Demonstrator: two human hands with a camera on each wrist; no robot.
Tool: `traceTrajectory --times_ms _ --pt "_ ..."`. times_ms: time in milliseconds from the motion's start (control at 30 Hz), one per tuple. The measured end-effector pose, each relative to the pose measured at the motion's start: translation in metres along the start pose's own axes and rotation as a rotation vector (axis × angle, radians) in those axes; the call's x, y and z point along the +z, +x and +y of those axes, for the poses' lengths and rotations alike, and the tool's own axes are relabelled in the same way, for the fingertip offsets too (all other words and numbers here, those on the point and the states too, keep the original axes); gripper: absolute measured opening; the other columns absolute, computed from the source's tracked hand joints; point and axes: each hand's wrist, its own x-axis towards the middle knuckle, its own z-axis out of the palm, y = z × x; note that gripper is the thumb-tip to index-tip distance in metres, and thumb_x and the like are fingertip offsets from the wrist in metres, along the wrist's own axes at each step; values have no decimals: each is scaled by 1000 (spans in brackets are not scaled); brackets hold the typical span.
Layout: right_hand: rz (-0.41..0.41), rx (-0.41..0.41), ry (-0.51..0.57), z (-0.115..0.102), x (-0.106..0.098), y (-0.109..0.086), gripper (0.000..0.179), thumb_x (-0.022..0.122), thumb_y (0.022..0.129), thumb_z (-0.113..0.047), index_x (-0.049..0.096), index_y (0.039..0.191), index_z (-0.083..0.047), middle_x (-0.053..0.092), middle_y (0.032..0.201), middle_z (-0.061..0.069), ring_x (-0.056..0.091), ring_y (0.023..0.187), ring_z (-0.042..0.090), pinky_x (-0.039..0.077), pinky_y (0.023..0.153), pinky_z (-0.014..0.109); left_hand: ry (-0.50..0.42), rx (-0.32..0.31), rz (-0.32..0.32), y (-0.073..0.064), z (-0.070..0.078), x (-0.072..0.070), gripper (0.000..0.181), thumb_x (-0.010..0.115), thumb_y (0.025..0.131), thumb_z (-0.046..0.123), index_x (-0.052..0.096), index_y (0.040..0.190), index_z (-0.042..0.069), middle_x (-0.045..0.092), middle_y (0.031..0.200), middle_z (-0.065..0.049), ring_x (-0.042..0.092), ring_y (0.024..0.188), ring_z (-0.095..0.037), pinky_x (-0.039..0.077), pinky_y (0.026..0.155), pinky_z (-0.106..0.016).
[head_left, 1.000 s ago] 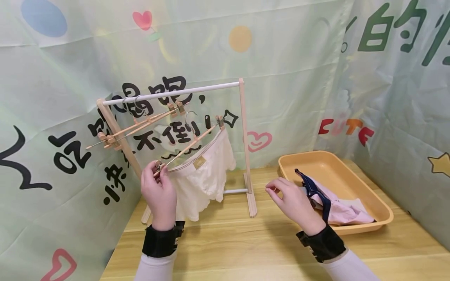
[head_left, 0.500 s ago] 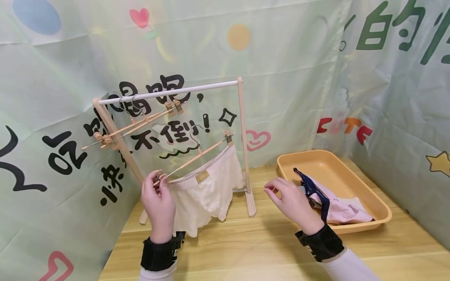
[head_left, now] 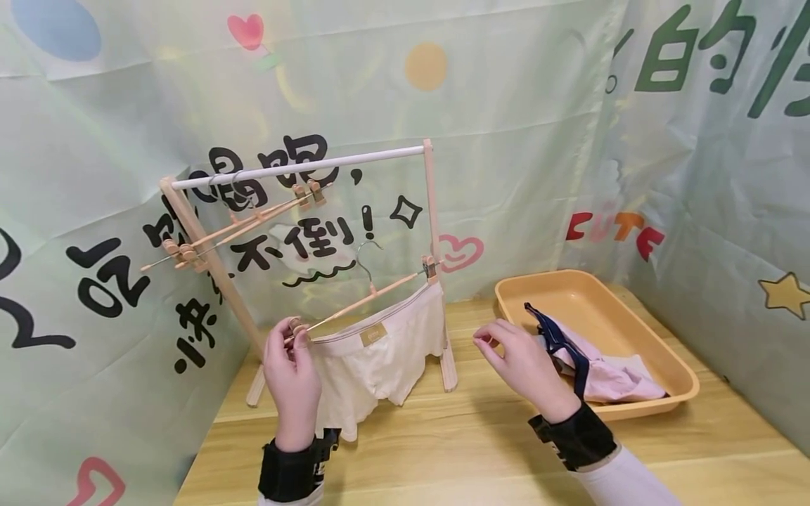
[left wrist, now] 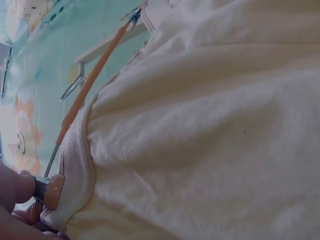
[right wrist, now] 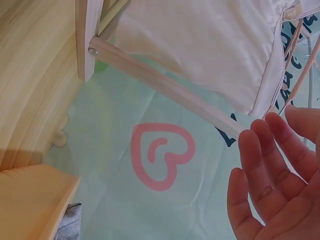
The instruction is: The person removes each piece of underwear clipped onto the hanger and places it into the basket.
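Note:
My left hand (head_left: 294, 383) pinches the clip (head_left: 298, 327) at the left end of a clip hanger (head_left: 354, 305). From that hanger hang cream underpants (head_left: 380, 369) with a tan waistband label; the far clip (head_left: 430, 268) bites the other waistband corner. The hanger's metal hook (head_left: 363, 256) stands up, apart from the rail. In the left wrist view the orange-tipped clip (left wrist: 54, 192) sits over the waistband beside my fingers. My right hand (head_left: 522, 362) hovers right of the underpants with bent, relaxed fingers and holds nothing; the right wrist view shows its fingers (right wrist: 252, 160) apart.
A wooden rack with a white rail (head_left: 304, 166) stands behind the underpants. Two more clip hangers (head_left: 243, 226) hang at its left. An orange tray (head_left: 588, 281) at the right holds pink cloth (head_left: 626, 379) and a navy-banded garment (head_left: 560, 344). Printed fabric encloses the table (head_left: 443, 450).
My left hand has lowered slightly, and the hanger with the underpants has swung down and right, its far clip now before the rack's right post. My right hand has hardly moved.

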Motion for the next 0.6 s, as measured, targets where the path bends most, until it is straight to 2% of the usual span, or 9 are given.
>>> traceTrajectory --times_ms 233,367,600 --pt "14 1 -18 1 0 1 9 66 89 -25 67 95 -18 64 85 -3 59 72 11 50 54 31 -38 43 -62 -4 -1 6 21 54 94 5 58 111 -6 60 99 -19 52 85 -14 42 71 -11" --pt "20 16 -26 1 -3 2 12 65 89 -26 67 96 -17 64 84 -3 57 68 10 49 53 30 -40 62 -106 -6 0 10 22 54 93 4 58 112 -6 63 99 -19 54 86 -15 43 71 -11" --pt "17 121 -8 -2 -8 3 26 57 94 -37 65 107 -16 63 87 -1 52 69 10 47 56 32 -28 65 -185 -11 3 13 19 56 93 7 60 108 -4 63 97 -18 54 85 -15 42 65 -13"
